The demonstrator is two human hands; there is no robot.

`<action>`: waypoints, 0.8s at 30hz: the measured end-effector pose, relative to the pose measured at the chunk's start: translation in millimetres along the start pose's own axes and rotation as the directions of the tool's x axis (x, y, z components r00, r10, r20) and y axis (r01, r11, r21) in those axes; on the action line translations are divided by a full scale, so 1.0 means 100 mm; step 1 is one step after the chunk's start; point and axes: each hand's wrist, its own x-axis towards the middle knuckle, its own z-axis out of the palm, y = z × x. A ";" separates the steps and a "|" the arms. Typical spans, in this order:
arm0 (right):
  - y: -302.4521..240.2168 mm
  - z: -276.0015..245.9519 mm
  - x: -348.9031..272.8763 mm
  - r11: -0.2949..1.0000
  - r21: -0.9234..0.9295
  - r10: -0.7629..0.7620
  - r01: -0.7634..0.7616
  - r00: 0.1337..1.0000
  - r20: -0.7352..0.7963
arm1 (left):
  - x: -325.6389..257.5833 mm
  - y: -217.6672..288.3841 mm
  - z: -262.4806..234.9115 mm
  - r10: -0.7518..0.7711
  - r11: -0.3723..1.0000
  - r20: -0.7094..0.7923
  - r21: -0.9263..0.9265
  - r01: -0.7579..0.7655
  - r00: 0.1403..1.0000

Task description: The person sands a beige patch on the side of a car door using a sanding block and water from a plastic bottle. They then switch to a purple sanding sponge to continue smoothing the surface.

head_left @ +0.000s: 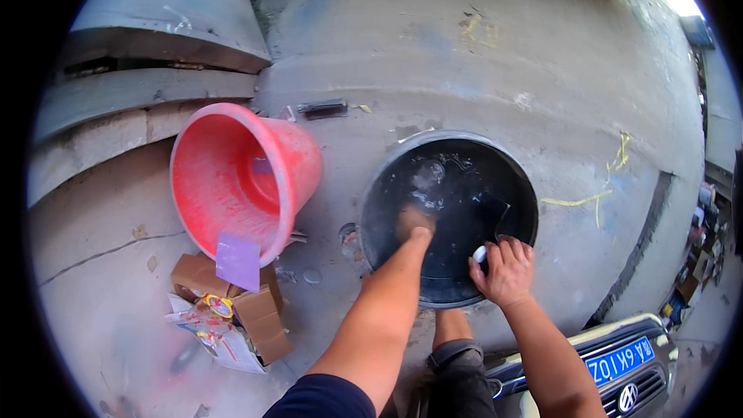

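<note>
A round black tub (pixel 371 186) with water in it stands on the ground in front of me. My left hand (pixel 415 223) is down in the water, smeared by motion and ripples, so its fingers cannot be read. Bubbles and splashes show just beyond it. At the tub's near right side, my right hand (pixel 507 269) is closed with bent fingers on the edge of a dark flat piece (pixel 492 210), which reaches into the tub. A small white rounded thing (pixel 480 254) shows beside its thumb; its kind is unclear.
Left of the tub, a red bucket (pixel 306 162) lies tipped, with a purple sheet (pixel 238 262) at its rim. Below it sits an open cardboard box (pixel 261 317). A dark oblong block (pixel 323 107) lies beyond the bucket. A car front (pixel 573 364) stands at the lower right.
</note>
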 end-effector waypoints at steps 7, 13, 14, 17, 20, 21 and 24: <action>0.01 0.00 -0.02 0.999 0.044 0.025 -0.025 1.000 -0.002 | -0.22 0.08 0.08 0.112 0.994 -0.355 0.021 -0.112 0.928; 0.03 0.01 -0.03 0.998 0.043 0.036 -0.035 0.999 -0.012 | -0.30 0.07 0.08 0.233 0.971 -0.396 0.137 -0.194 0.888; 0.04 0.02 -0.05 0.998 0.037 0.043 -0.043 0.999 -0.005 | -0.34 0.09 0.07 0.259 0.964 -0.391 0.153 -0.216 0.883; 0.01 -0.04 -0.01 0.998 0.024 0.052 -0.053 0.997 0.057 | -0.40 0.01 0.05 0.295 0.946 -0.485 0.031 -0.321 0.823; -0.05 -0.12 0.03 0.990 0.066 0.116 -0.124 0.987 0.113 | -0.49 -0.12 0.02 0.544 0.752 -0.582 0.020 -0.658 0.605; -0.05 -0.15 0.04 0.982 0.099 0.149 -0.158 0.985 0.092 | -0.56 -0.12 -0.01 0.601 0.713 -0.562 0.055 -0.699 0.568; -0.10 -0.24 0.14 0.919 0.279 0.268 -0.279 0.960 0.080 | -0.75 -0.15 -0.12 0.746 0.552 -0.539 0.170 -0.817 0.392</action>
